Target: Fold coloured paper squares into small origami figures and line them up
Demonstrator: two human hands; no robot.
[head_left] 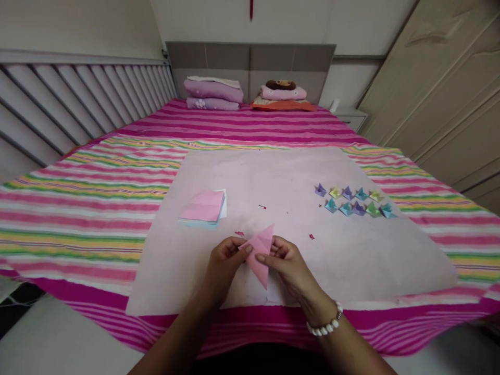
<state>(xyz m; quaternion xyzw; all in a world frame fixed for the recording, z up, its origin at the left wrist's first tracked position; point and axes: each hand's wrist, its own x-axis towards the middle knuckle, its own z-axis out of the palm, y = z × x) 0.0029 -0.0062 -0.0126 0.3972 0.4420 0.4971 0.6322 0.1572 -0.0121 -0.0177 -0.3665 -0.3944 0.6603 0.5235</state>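
Note:
My left hand (225, 262) and my right hand (288, 264) both pinch a pink folded paper (261, 250) just above a pale sheet (351, 260) spread on the bed. The paper is a pointed, partly folded shape, tips up and down. A stack of pink square papers (203, 207) lies to the left of my hands. A cluster of several small folded paper pieces (354, 201) in purple, yellow, blue and green sits to the right. My right wrist wears a white bead bracelet (326, 326).
The bed has a striped pink, yellow and green cover (97, 208). Folded blankets (213, 92) and pillows (283, 96) lie at the headboard. A slatted rail (78, 99) runs along the left, a wardrobe (441, 99) on the right. Tiny red scraps (262, 207) dot the sheet.

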